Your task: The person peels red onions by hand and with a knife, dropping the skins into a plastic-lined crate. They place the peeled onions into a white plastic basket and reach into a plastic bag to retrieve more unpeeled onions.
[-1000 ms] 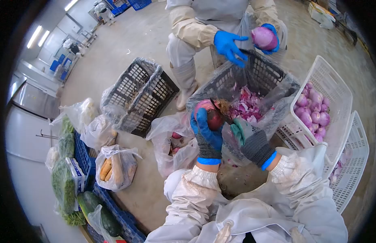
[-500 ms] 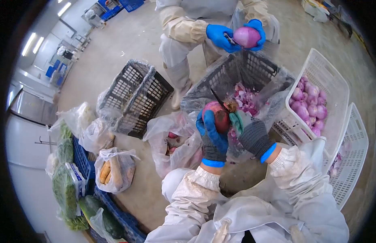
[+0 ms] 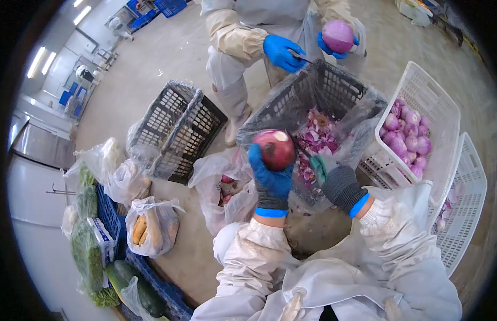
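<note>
My left hand (image 3: 272,179), in a grey and blue glove, is wrapped round a red onion (image 3: 275,151). A pale cut spot shows on the onion's upper side. To its right, my gloved right hand (image 3: 340,184) grips a knife by its green handle (image 3: 318,168). The dark blade points up and left beside the onion, seen nearly edge-on. Below both hands stands a black crate (image 3: 264,117) lined with clear plastic, with purple onion skins (image 3: 319,131) inside.
Opposite, a person in blue gloves holds a peeled onion (image 3: 338,36) and a knife. Peeled onions (image 3: 409,136) fill part of a white crate (image 3: 446,101) at right. An open plastic bag (image 3: 227,187) with onions, another black crate (image 3: 176,128) and bagged vegetables (image 3: 152,227) stand left.
The knife has come away from the onion, moving down and right. The brown root end is off the onion, leaving a pale cut. The other person's hands have moved apart.
</note>
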Demonstrator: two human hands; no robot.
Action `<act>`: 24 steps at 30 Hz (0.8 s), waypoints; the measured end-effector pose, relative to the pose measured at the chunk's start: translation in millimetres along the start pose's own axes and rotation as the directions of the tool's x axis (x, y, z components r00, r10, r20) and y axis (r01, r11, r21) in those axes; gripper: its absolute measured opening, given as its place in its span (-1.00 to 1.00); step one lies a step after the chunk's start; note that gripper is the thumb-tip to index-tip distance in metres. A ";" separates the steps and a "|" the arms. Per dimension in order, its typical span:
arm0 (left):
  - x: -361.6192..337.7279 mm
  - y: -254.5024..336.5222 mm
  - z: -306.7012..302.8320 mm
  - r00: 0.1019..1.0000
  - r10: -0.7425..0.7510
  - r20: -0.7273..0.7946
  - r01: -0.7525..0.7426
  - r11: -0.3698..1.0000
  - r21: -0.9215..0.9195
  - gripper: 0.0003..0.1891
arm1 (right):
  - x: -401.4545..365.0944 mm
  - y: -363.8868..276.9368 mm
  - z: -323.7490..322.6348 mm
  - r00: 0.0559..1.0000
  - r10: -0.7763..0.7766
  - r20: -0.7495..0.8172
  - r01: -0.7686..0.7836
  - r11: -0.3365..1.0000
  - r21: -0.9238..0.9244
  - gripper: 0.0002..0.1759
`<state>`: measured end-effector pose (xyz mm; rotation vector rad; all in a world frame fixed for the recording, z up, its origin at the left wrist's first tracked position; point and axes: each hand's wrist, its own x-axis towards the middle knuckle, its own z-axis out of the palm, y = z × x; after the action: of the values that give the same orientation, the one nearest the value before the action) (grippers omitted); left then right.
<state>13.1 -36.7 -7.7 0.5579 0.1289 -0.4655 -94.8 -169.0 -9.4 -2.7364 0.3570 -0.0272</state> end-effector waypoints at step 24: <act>-26.2 -8.1 9.7 0.964 -0.206 0.171 0.168 0.963 0.213 -0.37 | 13.5 -1.6 -10.7 0.896 0.168 -0.412 0.340 0.339 0.877 -0.51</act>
<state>-14.0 -37.8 2.9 0.6949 -0.0501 -0.7201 -82.1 -174.9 0.8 -1.4899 0.1880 -0.6888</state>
